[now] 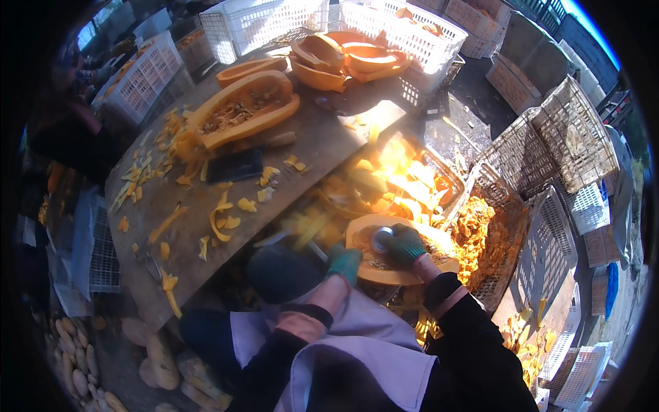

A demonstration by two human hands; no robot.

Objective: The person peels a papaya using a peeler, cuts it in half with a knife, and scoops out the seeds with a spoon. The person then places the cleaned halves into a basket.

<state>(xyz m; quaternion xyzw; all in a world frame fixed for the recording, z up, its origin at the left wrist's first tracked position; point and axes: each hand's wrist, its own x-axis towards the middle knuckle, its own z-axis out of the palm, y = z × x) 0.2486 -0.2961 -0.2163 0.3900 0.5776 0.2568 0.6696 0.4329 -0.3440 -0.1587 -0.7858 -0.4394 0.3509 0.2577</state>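
My left hand [344, 263], in a green-coated glove, grips the near left end of a halved pumpkin [386, 276] held above my lap. Its cut face is turned up, with seeds and stringy pulp inside. My right hand [406, 246], gloved too, holds a round metal scoop [382, 239] inside the hollow; the fingers hide the scoop's handle, if it has one. Just right of the pumpkin half, a crate [507, 275] contains wet orange pulp [471, 239]. Beyond it, sunlit peelings [412, 180] fill another container.
A board table [206, 268] at left bears peel scraps [136, 180], a large pumpkin half [257, 131], stacked halves [319, 56] and a dark rectangular blade [235, 166]. White crates [265, 26] stand behind. Stacked crates [574, 134] rise at right. Whole squashes [162, 360] lie at lower left.
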